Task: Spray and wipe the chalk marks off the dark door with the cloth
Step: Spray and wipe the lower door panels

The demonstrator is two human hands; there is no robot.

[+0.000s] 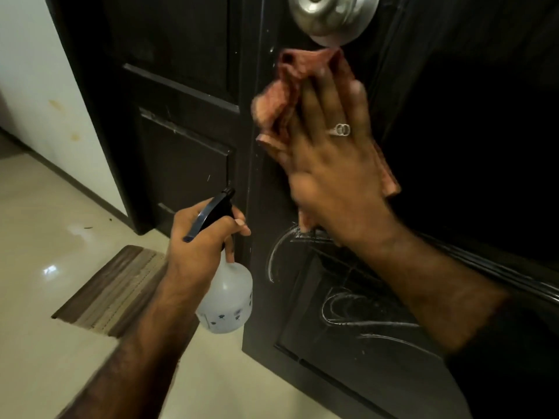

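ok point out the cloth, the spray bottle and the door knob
cloth (279, 95), head view, on the bunched pink folds left of the fingers
spray bottle (227, 300), head view, on the clear body
door knob (329, 16), head view, on the metal dome

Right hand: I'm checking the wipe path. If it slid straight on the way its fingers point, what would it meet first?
The right hand presses the cloth flat on the door, fingers pointing up. Straight on, it would probably meet the metal knob just above the cloth first.

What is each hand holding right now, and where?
Left hand grips the spray bottle by its neck, below the trigger. Right hand presses the cloth flat against the door.
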